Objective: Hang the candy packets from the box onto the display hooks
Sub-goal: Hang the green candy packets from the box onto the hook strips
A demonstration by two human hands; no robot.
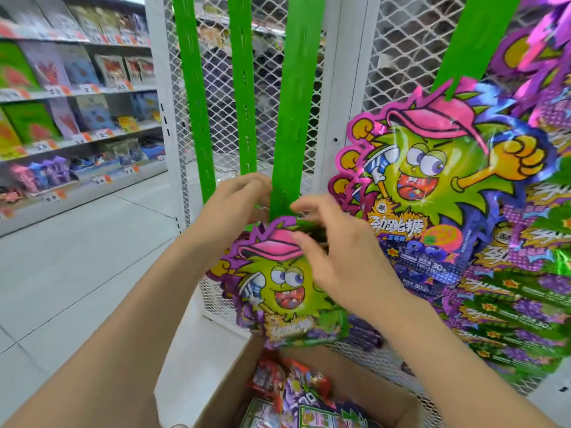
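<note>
Far left: store shelves [77, 88], not our concern. Our left hand [238, 196] is up at the bottom end of the middle green display strip [295, 125] with its fingers curled. Blur hides whether it pinches the strip or only braces it, so we can't tell. Just under the strip end is the bunch of candy packets [278, 288], upright, cartoon face out, its top touching the strip's lower end. It sits above the open cardboard box [228, 384], which holds more packets. Our right hand [340, 251] grips the bunch at the top, thumb on the pink cap print and fingers reaching over the top edge. Further right, hung packets [432, 180] fill the next strip. Step in hand, as we read it: getting the hang hole onto a hook; the hook itself isn't resolvable. To do it well, the left hand steadies the strip so it doesn't swing, and the right hand lines the hole up square and pushes until it seats. We let go only once the hook carries the weight. Risk: the bunch slips into the box.
</note>
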